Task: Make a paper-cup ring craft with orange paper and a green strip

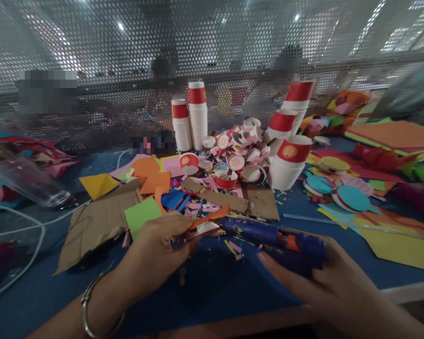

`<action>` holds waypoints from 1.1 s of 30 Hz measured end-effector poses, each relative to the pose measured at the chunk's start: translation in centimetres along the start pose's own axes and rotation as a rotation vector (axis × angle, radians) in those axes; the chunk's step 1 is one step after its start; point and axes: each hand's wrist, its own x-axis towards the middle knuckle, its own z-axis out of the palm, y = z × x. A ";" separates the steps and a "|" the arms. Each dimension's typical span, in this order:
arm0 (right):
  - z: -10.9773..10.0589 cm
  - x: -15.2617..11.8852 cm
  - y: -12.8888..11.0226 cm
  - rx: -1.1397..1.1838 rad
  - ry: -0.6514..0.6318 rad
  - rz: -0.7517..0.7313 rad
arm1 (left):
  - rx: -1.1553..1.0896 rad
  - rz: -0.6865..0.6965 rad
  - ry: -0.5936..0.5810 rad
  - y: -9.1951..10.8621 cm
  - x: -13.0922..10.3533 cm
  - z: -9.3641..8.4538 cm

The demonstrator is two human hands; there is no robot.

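Observation:
My left hand (164, 247) pinches a small folded piece of orange and white paper (210, 221) between thumb and fingers. Closed around a dark blue hot glue gun (268, 238), my right hand (318, 282) points its nozzle left, at the orange paper. The nozzle tip lies close to the paper or against it; I cannot tell which. Under and behind the hands are a cardboard strip (229, 200), a green paper square (143, 215) and small paper scraps (235, 247).
Stacked red-and-white paper cups (198, 117) and more cup stacks (289, 162) flank a pile of cut cup pieces (235, 162). A cardboard sheet (95, 221) and white cord (38, 235) lie left. Coloured papers (399, 240) and a clear glue stick (356, 225) lie right. A perforated metal screen (215, 42) stands behind.

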 end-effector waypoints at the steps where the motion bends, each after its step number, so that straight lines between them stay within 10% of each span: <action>1: 0.0 0.0 0.0 0.002 -0.003 0.000 | 0.002 -0.001 -0.003 0.0 0.0 0.0; 22: -0.2 -1.8 0.6 0.157 0.142 0.286 | -0.074 -0.181 -0.052 -0.8 -0.2 -0.1; 33: -0.8 -2.4 1.2 0.138 0.230 0.367 | -0.578 -0.400 -0.163 -1.3 0.6 -0.2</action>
